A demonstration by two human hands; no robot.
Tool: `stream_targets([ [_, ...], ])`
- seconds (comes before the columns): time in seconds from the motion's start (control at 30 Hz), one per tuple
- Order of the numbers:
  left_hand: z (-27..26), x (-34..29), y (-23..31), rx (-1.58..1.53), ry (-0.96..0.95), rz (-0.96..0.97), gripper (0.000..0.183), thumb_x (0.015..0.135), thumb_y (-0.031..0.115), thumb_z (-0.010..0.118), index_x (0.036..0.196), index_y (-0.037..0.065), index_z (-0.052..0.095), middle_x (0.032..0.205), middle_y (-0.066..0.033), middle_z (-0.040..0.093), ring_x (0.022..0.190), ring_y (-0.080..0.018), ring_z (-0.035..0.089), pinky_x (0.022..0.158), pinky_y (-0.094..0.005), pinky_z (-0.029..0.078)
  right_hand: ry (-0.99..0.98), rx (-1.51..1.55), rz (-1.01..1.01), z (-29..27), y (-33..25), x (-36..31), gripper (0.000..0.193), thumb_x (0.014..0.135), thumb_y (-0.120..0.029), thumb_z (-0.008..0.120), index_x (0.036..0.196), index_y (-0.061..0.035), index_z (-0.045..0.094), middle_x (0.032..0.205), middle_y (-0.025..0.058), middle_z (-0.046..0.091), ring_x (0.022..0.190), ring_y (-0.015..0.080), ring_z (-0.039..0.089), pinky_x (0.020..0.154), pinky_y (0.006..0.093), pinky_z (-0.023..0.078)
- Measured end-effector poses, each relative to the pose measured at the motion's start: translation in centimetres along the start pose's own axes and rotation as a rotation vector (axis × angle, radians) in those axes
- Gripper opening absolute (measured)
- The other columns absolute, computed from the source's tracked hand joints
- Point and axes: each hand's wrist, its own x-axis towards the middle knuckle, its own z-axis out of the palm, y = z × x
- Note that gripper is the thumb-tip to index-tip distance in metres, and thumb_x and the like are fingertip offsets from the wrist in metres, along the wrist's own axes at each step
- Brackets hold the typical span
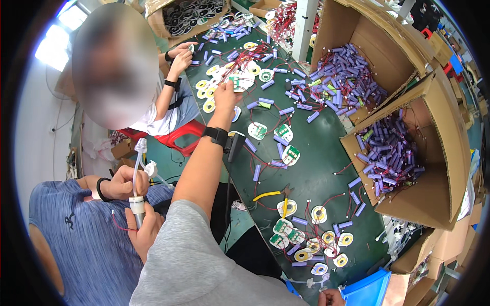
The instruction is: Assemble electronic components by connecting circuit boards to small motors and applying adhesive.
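My left arm, in a grey sleeve with a black wristband, reaches across the green table (pixel 316 178). My left hand (pixel 224 94) is closed on the edge of a white pad with a green circuit board (pixel 241 80). Red wires and several yellow-ringed white pads (pixel 209 105) lie around it. At the lower edge, my right hand (pixel 332 297) is partly cut off, its fingers curled. Something small and translucent shows at its fingertips, too small to name. Close by are a clear plastic fitting (pixel 311 282) and a blue bin (pixel 367 289).
Two cardboard boxes (pixel 444 153) of purple battery cells stand at the right. Yellow-handled pliers (pixel 268 195) lie mid-table among wired cells and pads. At the left, a co-worker in a blue shirt (pixel 92 239) holds a clear tube; another person sits beyond, handling a small part.
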Motion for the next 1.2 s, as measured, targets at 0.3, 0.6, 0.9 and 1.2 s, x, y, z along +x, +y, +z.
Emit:
stream_targets([
  [0.3,-2.1,-0.2,2.8,-0.197,-0.044,-0.117,0.022,0.087,0.023,0.043,0.096,0.003,0.047,0.084,-0.0077,0.057,0.069,-0.0178,0.058,0.059,-0.0274,0.048,0.010,-0.064,-0.069,-0.1,0.0,-0.8,0.011,0.075,-0.010,0.060,0.081,-0.0014,0.057,0.065,0.0142,0.057,0.054,0.0203,0.056,0.050,0.0276,0.044],
  [0.6,-3.4,-0.8,4.9,-0.342,-0.118,-0.292,0.021,0.087,0.022,0.042,0.091,0.003,0.048,0.080,-0.0090,0.054,0.067,-0.0199,0.053,0.065,-0.0327,0.046,0.037,0.023,-0.083,0.2,0.3,-1.3,0.009,0.075,-0.009,0.060,0.080,-0.0027,0.057,0.064,0.0136,0.057,0.054,0.0214,0.056,0.050,0.0292,0.044],
  [0.9,-3.6,-2.1,6.3,-0.448,-0.289,-0.213,0.020,0.086,0.022,0.043,0.094,0.004,0.049,0.082,-0.0076,0.056,0.074,-0.0199,0.054,0.068,-0.0339,0.045,0.050,0.057,-0.154,0.0,-0.2,-1.5,0.008,0.076,-0.008,0.058,0.080,-0.0010,0.056,0.065,0.0146,0.056,0.053,0.0259,0.054,0.049,0.0312,0.043],
  [1.2,-1.6,-4.7,9.4,-0.482,-0.355,-0.173,0.018,0.083,0.025,0.052,0.085,0.007,0.054,0.078,-0.0050,0.059,0.070,-0.0165,0.054,0.068,-0.0308,0.044,0.014,0.053,-0.070,-0.4,1.0,-3.7,0.009,0.077,-0.010,0.057,0.081,-0.0024,0.056,0.068,0.0142,0.056,0.056,0.0254,0.056,0.052,0.0318,0.044],
])
